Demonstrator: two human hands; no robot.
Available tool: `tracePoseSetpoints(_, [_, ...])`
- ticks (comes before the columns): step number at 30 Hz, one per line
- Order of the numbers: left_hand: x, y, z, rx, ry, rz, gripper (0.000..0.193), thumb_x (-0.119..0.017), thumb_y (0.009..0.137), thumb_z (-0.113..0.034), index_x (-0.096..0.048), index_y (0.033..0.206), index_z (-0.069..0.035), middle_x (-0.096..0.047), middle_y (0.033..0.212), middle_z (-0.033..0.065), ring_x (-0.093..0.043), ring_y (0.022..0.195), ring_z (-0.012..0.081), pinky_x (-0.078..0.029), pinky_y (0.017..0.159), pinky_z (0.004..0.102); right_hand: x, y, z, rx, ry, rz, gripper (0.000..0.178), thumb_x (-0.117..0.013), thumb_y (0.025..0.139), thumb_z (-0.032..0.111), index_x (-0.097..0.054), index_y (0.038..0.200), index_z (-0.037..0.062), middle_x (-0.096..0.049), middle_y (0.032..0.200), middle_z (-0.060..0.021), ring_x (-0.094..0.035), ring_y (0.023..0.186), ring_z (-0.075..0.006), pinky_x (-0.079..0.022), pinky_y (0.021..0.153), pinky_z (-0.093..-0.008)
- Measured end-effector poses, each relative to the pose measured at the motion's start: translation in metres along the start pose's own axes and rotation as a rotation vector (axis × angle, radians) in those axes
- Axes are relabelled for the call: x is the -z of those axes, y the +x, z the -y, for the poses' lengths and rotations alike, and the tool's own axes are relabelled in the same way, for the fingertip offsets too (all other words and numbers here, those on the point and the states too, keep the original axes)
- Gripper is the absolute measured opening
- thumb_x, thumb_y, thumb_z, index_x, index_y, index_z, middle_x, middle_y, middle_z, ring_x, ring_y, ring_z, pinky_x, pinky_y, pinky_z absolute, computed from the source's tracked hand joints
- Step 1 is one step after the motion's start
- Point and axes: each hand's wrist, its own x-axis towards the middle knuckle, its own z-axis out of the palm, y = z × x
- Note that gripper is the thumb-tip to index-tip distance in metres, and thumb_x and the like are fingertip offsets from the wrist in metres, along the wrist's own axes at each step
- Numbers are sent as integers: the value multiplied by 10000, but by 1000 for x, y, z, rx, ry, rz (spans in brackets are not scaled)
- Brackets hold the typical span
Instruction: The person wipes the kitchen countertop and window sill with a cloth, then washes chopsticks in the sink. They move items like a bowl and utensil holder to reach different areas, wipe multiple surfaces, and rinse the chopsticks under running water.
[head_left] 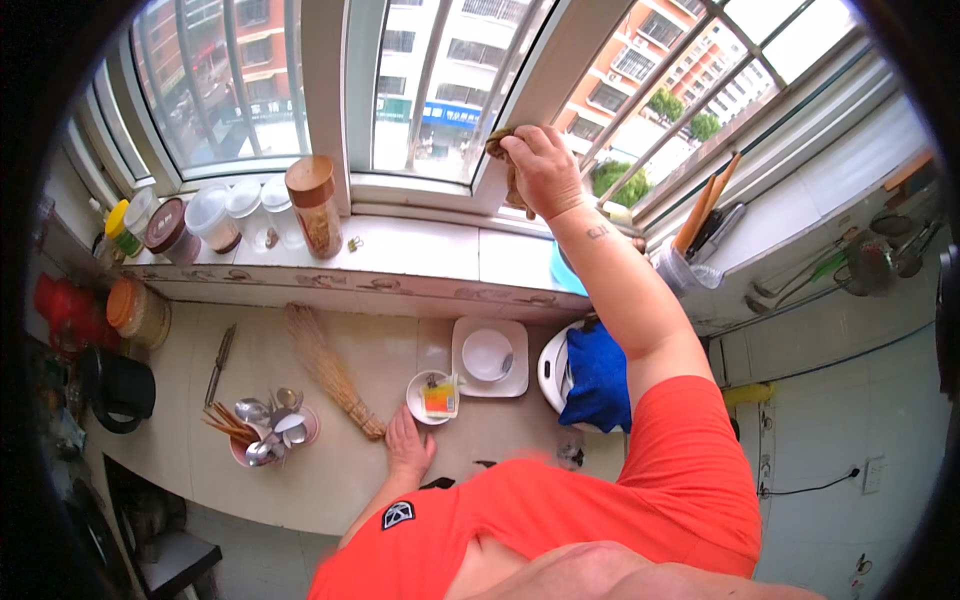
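My right arm reaches up to the window, where my right hand is closed around a brownish cleaning rag. The rag lies against the white window frame, and part of it hangs below my fingers. Down on the counter, my left hand rests flat with its fingers stretched out. Its fingertips are beside a small white bowl with a yellow and orange packet in it. A straw whisk broom lies just left of that hand.
Several jars and a brown-lidded container line the sill. A knife, a utensil holder, a square plate with a bowl, and a blue cloth over a white basin occupy the counter. A cup of utensils stands right.
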Motion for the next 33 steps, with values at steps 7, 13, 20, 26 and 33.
tracePoseSetpoints(7, [3,-4,2,57,12,29,896,-689,728,-256,-264,1452,56,-381,1439,244,-390,1315,385,-315,1100,484,87,194,-68,-156,-11,-363,80,-605,842,42,-660,899,41,-659,903,-152,-605,890,-376,-483,817,-432])
tracePoseSetpoints(13, [6,-6,6,26,42,-9,907,-693,734,-263,-251,1461,51,-373,1448,240,-383,1323,379,-310,1104,481,19,117,-59,-107,-214,-451,184,-663,756,56,-660,930,113,-659,930,-105,-615,882,-321,-505,802,-419])
tracePoseSetpoints(20, [8,-11,2,44,4,21,916,-696,733,-250,-238,1468,45,-372,1445,246,-383,1314,398,-312,1102,483,40,95,-43,-66,-62,-129,176,-636,782,19,-669,934,100,-666,920,-87,-640,894,-289,-550,741,-380])
tracePoseSetpoints(26, [8,-17,5,74,-189,43,840,-630,749,-134,-232,1464,59,-359,1441,277,-386,1301,418,-305,1101,497,79,167,-70,-206,-219,-396,136,-621,800,54,-656,929,78,-660,934,-126,-609,862,-344,-493,786,-440])
tracePoseSetpoints(33, [96,7,-27,-124,-244,-292,698,-596,738,-50,-350,1381,64,-448,1310,268,-455,1189,427,-348,1053,491,35,47,-10,-88,16,1,216,-653,743,5,-660,943,85,-632,962,-75,-614,916,-282,-551,798,-357])
